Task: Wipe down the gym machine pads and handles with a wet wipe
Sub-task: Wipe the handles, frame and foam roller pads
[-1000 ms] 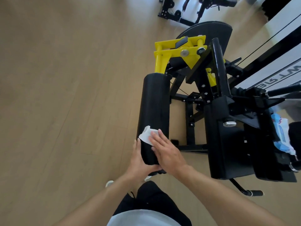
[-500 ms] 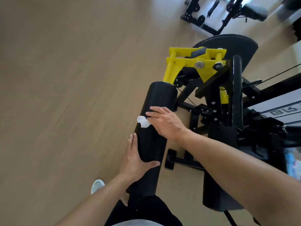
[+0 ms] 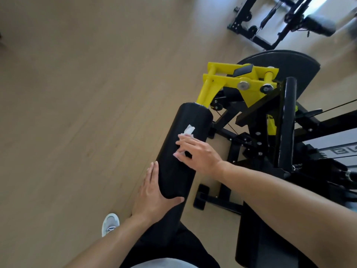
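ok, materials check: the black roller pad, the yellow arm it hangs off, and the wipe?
Roller pad: likely foam under matte black vinyl, faintly textured with a soft sheen. Yellow arm: painted or powder-coated steel, glossy, square-edged, bolted. Wet wipe: thin white nonwoven sheet, crumpled under the right hand.
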A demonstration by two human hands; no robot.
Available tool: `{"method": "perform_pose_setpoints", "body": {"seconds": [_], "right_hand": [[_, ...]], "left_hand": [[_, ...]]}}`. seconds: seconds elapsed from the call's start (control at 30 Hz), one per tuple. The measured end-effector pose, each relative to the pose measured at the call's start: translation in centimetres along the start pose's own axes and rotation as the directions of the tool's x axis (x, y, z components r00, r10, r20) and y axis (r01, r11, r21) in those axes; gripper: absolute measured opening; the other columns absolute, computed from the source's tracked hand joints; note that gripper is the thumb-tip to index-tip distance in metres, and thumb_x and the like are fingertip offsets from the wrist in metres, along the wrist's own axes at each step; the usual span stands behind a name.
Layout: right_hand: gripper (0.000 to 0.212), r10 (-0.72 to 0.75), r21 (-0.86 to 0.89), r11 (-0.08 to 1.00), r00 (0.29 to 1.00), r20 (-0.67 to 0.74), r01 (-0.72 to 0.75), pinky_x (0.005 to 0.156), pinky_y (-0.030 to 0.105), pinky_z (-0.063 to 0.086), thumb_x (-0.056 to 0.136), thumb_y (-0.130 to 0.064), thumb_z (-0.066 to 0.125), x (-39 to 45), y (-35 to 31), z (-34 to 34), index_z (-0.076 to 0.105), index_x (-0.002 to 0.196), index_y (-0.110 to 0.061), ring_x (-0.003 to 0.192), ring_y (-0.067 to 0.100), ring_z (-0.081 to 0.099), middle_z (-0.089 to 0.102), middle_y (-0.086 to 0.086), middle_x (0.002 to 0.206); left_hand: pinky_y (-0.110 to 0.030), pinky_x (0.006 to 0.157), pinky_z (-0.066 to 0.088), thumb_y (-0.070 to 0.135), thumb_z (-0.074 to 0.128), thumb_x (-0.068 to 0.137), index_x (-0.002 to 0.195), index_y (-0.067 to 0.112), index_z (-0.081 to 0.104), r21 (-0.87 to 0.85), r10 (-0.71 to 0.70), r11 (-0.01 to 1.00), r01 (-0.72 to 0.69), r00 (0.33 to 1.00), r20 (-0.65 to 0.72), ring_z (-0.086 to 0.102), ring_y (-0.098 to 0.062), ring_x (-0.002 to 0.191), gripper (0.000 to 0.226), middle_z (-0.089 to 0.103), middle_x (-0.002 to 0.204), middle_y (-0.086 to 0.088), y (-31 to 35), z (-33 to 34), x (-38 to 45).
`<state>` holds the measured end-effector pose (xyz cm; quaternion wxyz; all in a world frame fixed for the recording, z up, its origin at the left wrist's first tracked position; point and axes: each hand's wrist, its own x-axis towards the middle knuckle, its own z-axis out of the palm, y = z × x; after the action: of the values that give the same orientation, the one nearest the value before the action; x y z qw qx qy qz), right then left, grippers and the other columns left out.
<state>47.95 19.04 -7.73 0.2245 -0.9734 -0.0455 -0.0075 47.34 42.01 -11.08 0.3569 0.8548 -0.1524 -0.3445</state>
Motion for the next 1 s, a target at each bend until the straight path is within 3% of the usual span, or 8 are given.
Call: {"method": "perform_pose_setpoints", "body": {"seconds": [0.13, 0.23, 0.4, 0.57, 0.7, 0.77, 0.9, 1.0], "right_hand": [[0.027, 0.186, 0.033, 0.983, 0.976, -0.113, -0.183, 0.120, 0.038, 0.036, 0.095, -0.027, 0.073, 1.2, 0.8, -0.3, 0.071, 0.118, -0.013, 0.148, 0.020, 0.039, 0.056, 0.004, 0.148], [0.023, 0.404, 0.152, 0.913, 0.889, -0.215, -0.378, 0.113, 0.039, 0.045, 0.091, -0.024, 0.077, 2.6, 0.6, -1.3, 0.077, 0.113, -0.014, 0.130, 0.022, 0.058, 0.066, 0.004, 0.135], [0.023, 0.438, 0.078, 0.899, 0.879, -0.190, -0.431, 0.099, -0.006, 0.018, 0.103, -0.027, 0.061, 4.6, 2.4, -2.4, 0.077, 0.117, -0.018, 0.130, 0.014, 0.056, 0.061, 0.001, 0.142], [0.035, 0.000, -0.132, 0.991, 0.999, 0.033, 0.004, 0.124, 0.041, 0.029, 0.106, -0.018, 0.052, 3.3, 2.7, -0.4, 0.064, 0.135, -0.002, 0.144, 0.027, 0.046, 0.060, 0.015, 0.143], [0.038, -0.291, -0.103, 0.937, 0.908, 0.301, 0.334, 0.117, 0.045, 0.041, 0.105, -0.020, 0.045, 3.2, 3.0, -2.6, 0.066, 0.131, -0.002, 0.133, 0.025, 0.057, 0.066, 0.013, 0.135], [0.031, -0.219, -0.161, 0.950, 0.939, 0.265, 0.267, 0.113, 0.047, 0.044, 0.104, -0.016, 0.046, 5.3, 4.8, -4.2, 0.063, 0.127, -0.005, 0.123, 0.025, 0.060, 0.066, 0.010, 0.125], [0.034, 0.137, -0.291, 0.950, 0.989, 0.060, -0.114, 0.124, 0.046, 0.027, 0.107, -0.012, 0.046, 7.0, 7.6, -4.8, 0.055, 0.137, -0.001, 0.144, 0.034, 0.043, 0.056, 0.016, 0.143], [0.033, 0.088, -0.226, 0.971, 0.995, 0.036, -0.078, 0.123, 0.045, 0.031, 0.103, -0.005, 0.051, 5.6, 4.8, -2.4, 0.061, 0.134, 0.000, 0.141, 0.031, 0.049, 0.062, 0.014, 0.140]], "left_hand": [[-0.041, 0.126, 0.020, 0.079, 0.073, 0.062, 0.155, 0.038, -0.021, 0.026, -0.004, 1.000, 0.004, 1.000, -0.004, -0.004, -0.008, 0.155, 0.139, -0.017, 0.166, 0.019, 0.1, -0.1, -0.2], [-0.042, 0.125, 0.022, 0.080, 0.072, 0.062, 0.155, 0.039, -0.020, 0.027, 0.007, 1.000, -0.007, 1.000, -0.001, -0.002, -0.008, 0.155, 0.138, -0.017, 0.166, 0.021, 0.0, -0.2, -0.3], [-0.043, 0.125, 0.024, 0.085, 0.069, 0.059, 0.155, 0.042, -0.020, 0.012, 0.015, 1.000, -0.015, 1.000, 0.013, -0.001, -0.006, 0.155, 0.137, -0.017, 0.165, 0.023, -0.4, 0.0, -0.1], [-0.041, 0.125, 0.021, 0.078, 0.074, 0.063, 0.157, 0.038, -0.017, -0.006, -0.001, 1.000, 0.001, 1.000, 0.024, -0.001, -0.006, 0.155, 0.137, -0.015, 0.166, 0.022, -0.1, -0.2, -0.1], [-0.040, 0.126, 0.020, 0.078, 0.073, 0.064, 0.157, 0.035, -0.017, 0.010, 0.006, 1.000, -0.007, 1.000, 0.026, -0.002, -0.005, 0.154, 0.136, -0.015, 0.165, 0.022, 0.0, -0.2, -0.4], [-0.040, 0.126, 0.020, 0.078, 0.073, 0.065, 0.157, 0.036, -0.017, 0.007, 0.010, 1.000, -0.010, 0.999, 0.031, -0.002, -0.005, 0.155, 0.135, -0.015, 0.165, 0.022, 0.0, -0.3, -0.5], [-0.041, 0.125, 0.020, 0.078, 0.073, 0.066, 0.156, 0.038, -0.020, 0.009, 0.008, 1.000, -0.009, 0.998, 0.063, -0.003, -0.007, 0.155, 0.136, -0.017, 0.165, 0.021, 0.1, -0.4, -0.4], [-0.044, 0.125, 0.019, 0.077, 0.075, 0.064, 0.154, 0.039, -0.024, 0.013, -0.005, 1.000, 0.003, 0.991, 0.136, -0.005, -0.009, 0.155, 0.139, -0.020, 0.164, 0.022, -0.2, -0.9, -0.1]]}}
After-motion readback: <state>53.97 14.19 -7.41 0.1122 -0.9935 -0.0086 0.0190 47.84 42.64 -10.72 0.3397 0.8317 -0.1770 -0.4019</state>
